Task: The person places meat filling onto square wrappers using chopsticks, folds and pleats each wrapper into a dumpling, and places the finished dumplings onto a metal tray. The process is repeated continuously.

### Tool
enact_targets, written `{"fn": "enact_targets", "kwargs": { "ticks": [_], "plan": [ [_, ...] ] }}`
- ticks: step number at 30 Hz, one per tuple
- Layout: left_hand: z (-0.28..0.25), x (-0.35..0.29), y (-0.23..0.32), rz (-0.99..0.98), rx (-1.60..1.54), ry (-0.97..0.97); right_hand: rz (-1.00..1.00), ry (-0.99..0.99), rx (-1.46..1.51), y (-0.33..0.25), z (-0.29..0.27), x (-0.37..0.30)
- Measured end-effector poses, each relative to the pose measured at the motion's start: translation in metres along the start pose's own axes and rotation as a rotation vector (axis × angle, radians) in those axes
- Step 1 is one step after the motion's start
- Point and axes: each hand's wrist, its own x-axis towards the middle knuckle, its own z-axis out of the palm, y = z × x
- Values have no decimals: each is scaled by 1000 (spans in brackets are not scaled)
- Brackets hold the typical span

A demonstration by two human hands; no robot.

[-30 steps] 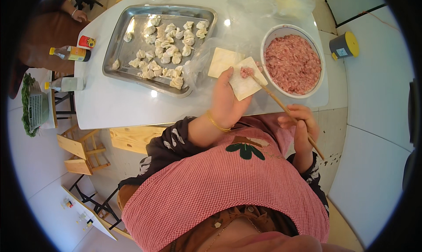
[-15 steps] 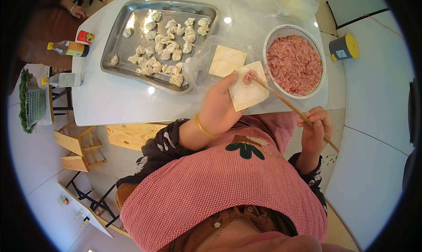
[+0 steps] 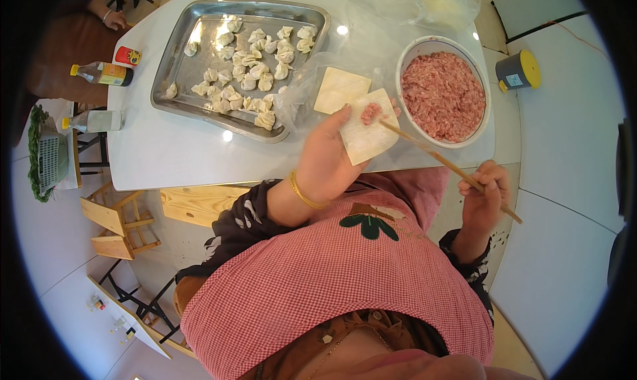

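My left hand point(image 3: 326, 156) holds a square wonton wrapper point(image 3: 363, 140) from below, thumb at its edge. A small dab of minced meat point(image 3: 371, 113) lies on the wrapper's upper part. Pinched in the closed fingers of my right hand point(image 3: 486, 193) are wooden chopsticks point(image 3: 441, 159), their tips just beside the dab. Right of the wrapper stands a white bowl point(image 3: 488, 118) full of pink minced meat point(image 3: 443, 96). A stack of wrappers point(image 3: 341, 90) rests on the table beyond my left hand. Several folded wontons point(image 3: 249, 71) sit in a metal tray point(image 3: 199, 119) to the left.
Clear plastic bags point(image 3: 411, 8) lie on the white table point(image 3: 166, 164). Two bottles, one of dark sauce point(image 3: 109, 73) and one clear point(image 3: 96, 121), and a red can point(image 3: 128, 56) stand along the left edge. Another person's hand point(image 3: 115, 19) shows at upper left.
The chopstick tips have drawn back from the meat dab toward the right, leaving it on the wrapper. My right hand has moved slightly right; the wrapper has shifted a little left.
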Motion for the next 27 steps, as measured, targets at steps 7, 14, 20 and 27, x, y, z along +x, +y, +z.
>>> {"fn": "enact_targets", "kwargs": {
  "ticks": [7, 14, 20, 27],
  "plan": [
    [8, -5, -15, 26, 16, 20, 116, 52, 116, 24, 15, 1],
    [7, -2, -17, 31, 55, -218, 91, 44, 207, 22, 6, 1],
    [4, 7, -13, 134, 337, -432, 2, -8, 176, 17, 11, -4],
    [18, 2, -6, 87, 253, -230, -81, -96, 90, 13, 16, -4]
  ]
}}
